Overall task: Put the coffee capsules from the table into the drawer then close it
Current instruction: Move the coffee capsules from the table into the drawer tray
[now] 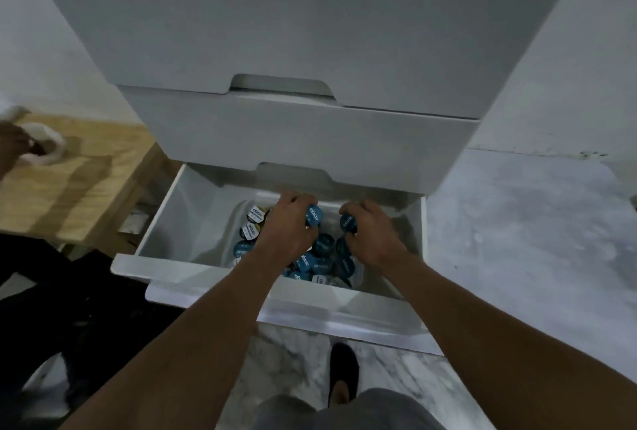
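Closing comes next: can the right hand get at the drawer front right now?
Probably yes, once emptied. The right hand grips a blue capsule inside; the drawer front lies bare just nearer the person, with nothing in between.

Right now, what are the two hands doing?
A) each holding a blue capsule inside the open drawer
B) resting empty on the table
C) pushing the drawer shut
A: the left hand and right hand each grip a blue capsule inside the open drawer.
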The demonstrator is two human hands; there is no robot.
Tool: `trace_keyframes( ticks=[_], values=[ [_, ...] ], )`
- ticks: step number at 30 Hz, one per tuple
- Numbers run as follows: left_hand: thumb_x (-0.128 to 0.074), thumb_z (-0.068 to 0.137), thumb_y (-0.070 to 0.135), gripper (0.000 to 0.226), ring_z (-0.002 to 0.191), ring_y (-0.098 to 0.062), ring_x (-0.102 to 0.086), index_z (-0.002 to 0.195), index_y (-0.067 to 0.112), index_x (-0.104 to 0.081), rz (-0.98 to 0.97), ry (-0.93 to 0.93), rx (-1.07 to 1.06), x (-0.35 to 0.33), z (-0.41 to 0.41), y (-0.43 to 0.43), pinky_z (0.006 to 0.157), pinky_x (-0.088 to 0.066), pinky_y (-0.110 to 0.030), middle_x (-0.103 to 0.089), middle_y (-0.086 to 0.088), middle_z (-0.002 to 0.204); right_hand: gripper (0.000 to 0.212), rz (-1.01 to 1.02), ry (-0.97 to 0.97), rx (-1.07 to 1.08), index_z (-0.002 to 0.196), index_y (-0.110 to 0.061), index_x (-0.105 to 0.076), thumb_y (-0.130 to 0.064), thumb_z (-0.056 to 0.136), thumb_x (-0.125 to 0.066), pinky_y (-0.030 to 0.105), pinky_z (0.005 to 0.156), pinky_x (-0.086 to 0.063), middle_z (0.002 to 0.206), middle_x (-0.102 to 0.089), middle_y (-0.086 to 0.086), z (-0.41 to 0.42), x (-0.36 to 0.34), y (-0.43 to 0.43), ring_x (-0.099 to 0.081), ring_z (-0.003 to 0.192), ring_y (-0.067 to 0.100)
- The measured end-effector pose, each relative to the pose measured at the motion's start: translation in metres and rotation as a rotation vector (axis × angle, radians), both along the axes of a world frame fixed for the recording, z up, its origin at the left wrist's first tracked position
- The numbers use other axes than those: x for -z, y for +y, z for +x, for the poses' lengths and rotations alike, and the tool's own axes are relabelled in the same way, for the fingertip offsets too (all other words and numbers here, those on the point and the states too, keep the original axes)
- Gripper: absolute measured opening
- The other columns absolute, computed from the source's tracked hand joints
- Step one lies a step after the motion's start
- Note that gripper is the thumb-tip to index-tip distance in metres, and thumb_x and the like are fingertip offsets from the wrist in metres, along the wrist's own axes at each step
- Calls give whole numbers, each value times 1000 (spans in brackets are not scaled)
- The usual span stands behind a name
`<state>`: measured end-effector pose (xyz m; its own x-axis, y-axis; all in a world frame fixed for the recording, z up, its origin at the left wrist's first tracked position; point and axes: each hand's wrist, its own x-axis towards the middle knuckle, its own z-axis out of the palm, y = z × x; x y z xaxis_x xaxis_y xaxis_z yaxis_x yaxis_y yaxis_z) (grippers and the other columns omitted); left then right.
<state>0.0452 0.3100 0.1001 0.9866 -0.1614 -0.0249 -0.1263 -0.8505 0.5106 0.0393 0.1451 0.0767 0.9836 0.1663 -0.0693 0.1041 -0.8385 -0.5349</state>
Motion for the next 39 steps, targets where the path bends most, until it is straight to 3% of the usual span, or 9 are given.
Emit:
trace_keyframes(
  ticks=[8,15,24,39],
  values=[
    [-69,81,16,50,112,-24,-53,129,15,-54,46,76,154,17,29,-7,96,-42,-26,-51,-9,125,49,-80,35,21,129,-12,-52,-5,81,-63,37,102,-42,127,-51,12,16,13,-6,-45,120,28],
    [-69,79,20,51,111,-25,-53,127,19,-53,109,98,245,31,36,-7,94,-49,-41,-51,-7,121,51,-162,-12,-7,126,-12,-55,-7,76,-62,37,99,-39,124,-56,11,18,21,-4,-46,114,30],
    [-70,78,14,48,106,-27,-54,123,12,-52,118,93,274,38,39,-8,88,-46,-33,-52,-10,118,37,-196,-21,-15,117,-12,-55,-13,80,-61,34,94,-41,122,-56,7,14,23,-1,-44,112,25],
    [-60,86,18,35,104,-26,-56,121,13,-58,119,79,290,42,44,-3,92,-48,-34,-54,-11,119,28,-201,2,-14,113,-6,-64,-16,92,-49,36,99,-43,122,-49,11,16,27,4,-42,113,26]
  ],
)
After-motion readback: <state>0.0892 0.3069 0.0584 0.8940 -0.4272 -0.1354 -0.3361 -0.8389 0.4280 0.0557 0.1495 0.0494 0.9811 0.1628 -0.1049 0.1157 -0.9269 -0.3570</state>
